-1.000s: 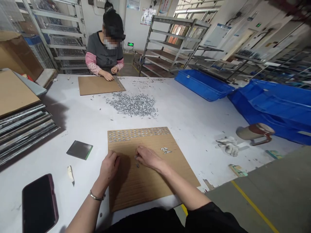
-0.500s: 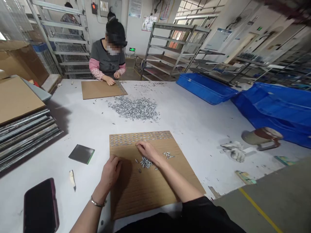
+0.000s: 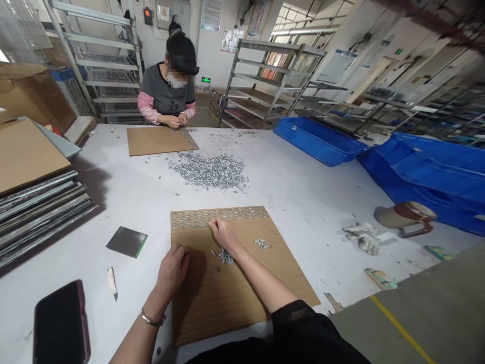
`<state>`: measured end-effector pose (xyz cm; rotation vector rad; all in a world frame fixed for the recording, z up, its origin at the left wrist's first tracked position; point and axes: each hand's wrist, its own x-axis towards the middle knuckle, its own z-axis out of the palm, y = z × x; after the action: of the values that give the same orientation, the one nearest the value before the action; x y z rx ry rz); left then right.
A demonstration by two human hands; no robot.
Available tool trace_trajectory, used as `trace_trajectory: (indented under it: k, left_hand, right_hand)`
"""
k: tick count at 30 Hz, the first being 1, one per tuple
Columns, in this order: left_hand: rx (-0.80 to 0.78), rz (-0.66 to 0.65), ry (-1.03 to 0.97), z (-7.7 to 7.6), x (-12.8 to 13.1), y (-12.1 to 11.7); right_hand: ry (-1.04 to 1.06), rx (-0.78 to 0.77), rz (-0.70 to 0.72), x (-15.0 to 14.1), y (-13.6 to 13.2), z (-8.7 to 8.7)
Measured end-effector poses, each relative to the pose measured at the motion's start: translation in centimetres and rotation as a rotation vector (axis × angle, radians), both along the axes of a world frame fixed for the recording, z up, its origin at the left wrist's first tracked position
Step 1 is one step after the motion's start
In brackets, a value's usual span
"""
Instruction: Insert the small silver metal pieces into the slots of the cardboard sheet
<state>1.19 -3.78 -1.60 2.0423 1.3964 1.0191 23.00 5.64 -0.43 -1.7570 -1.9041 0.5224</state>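
Note:
A brown perforated board (image 3: pixel 242 288) lies on the white table in front of me, its far rows filled with small silver pieces. My right hand (image 3: pixel 223 231) reaches to those filled rows, fingers pinched at the board's surface. Just behind that wrist sits a small cluster of silver pieces (image 3: pixel 226 257), and a smaller cluster (image 3: pixel 261 244) lies to the right. My left hand (image 3: pixel 173 268) rests curled on the board's left edge, a bracelet on its wrist. What either hand holds is too small to see.
A large heap of silver pieces (image 3: pixel 210 171) lies mid-table. A person (image 3: pixel 168 88) opposite works at a second board (image 3: pixel 156 140). A phone (image 3: pixel 60 323), a grey square (image 3: pixel 127 241), stacked trays (image 3: pixel 41 212), blue crates (image 3: pixel 320 141), a mug (image 3: pixel 403 216) and a rag (image 3: pixel 361 236) surround me.
My right hand has moved from the board's middle up to the filled rows, uncovering a small cluster of pieces behind it. My left hand has hardly moved.

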Motion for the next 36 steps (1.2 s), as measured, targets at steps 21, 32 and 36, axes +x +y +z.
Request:
trace_trajectory:
  k: [21,32,36]
  left_hand:
    - [0.003,0.006,0.017,0.3,0.0,0.1]
    - [-0.011,-0.01,0.022,0.6,0.0,0.0]
    - [-0.002,-0.006,0.026,0.6,0.0,0.1]
  right_hand:
    - [-0.149,0.141,0.126,2.6,2.0,0.8]
    - [-0.215,0.049,0.354,1.2,3.7,1.3]
    - [-0.217,0.022,0.321,1.2,3.2,2.2]
